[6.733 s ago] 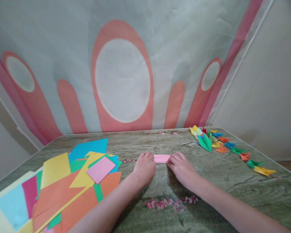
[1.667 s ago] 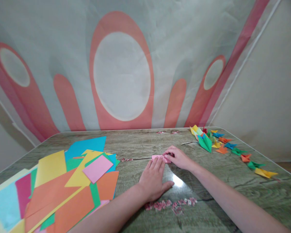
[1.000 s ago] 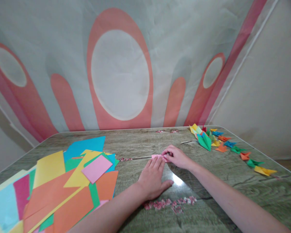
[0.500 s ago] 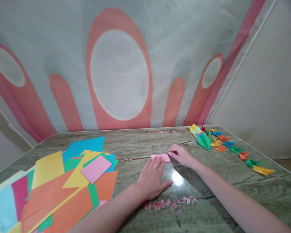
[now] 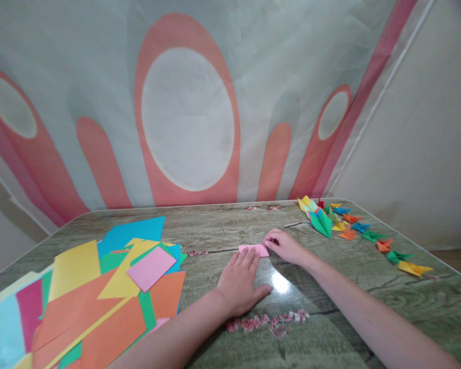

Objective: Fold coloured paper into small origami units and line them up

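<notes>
A small folded strip of pink paper (image 5: 262, 250) lies on the table in front of me, its long side running left to right. My left hand (image 5: 240, 279) rests flat across its near edge, fingers stretched out over the paper and thumb spread to the right on the tabletop. At the strip's upper right corner, my right hand (image 5: 282, 245) has thumb and index finger pinched together on the paper's edge. Part of the strip is covered by the left fingertips.
Coloured paper sheets (image 5: 75, 312) overlap in a pile on the left, with a pink sheet (image 5: 151, 269) on top. Several small folded paper figures (image 5: 384, 246) line the table's right side, beside a larger green one (image 5: 321, 224). A printed backdrop (image 5: 249, 102) stands behind the wood-patterned table (image 5: 215, 225).
The whole view has shifted very slightly. Both hands keep nearly the same places on the pink paper, the right one still pinching at its upper right corner.
</notes>
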The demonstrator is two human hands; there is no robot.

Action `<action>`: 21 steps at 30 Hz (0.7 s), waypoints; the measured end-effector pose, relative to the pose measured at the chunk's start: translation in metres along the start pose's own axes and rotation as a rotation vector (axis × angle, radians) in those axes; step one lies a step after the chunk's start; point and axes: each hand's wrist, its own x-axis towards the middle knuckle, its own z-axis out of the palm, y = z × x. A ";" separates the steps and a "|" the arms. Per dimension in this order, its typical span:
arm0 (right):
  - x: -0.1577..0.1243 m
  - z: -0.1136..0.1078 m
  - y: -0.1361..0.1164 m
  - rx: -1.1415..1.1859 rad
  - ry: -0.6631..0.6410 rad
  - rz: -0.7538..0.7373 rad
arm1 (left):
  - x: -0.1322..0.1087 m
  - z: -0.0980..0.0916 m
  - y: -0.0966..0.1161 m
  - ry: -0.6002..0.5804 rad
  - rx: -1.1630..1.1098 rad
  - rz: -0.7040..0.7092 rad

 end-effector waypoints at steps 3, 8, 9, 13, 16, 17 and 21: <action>0.000 0.000 0.001 0.012 0.008 0.000 | 0.000 -0.001 0.000 0.001 -0.006 -0.002; 0.000 -0.001 0.002 0.028 0.005 -0.005 | 0.000 0.000 0.000 -0.001 -0.012 -0.003; 0.000 -0.001 0.003 0.032 0.002 -0.007 | 0.000 0.000 0.000 0.001 -0.012 -0.002; 0.000 -0.002 0.005 0.044 -0.005 -0.010 | 0.000 0.001 -0.001 0.005 -0.009 0.003; -0.001 -0.002 0.004 0.045 -0.011 -0.004 | 0.000 0.002 -0.002 0.007 -0.008 0.007; -0.001 -0.001 0.003 0.046 -0.013 0.003 | 0.000 0.002 -0.002 0.008 -0.006 0.009; -0.005 0.002 -0.004 0.058 -0.027 0.021 | 0.000 0.003 -0.003 0.014 0.011 0.016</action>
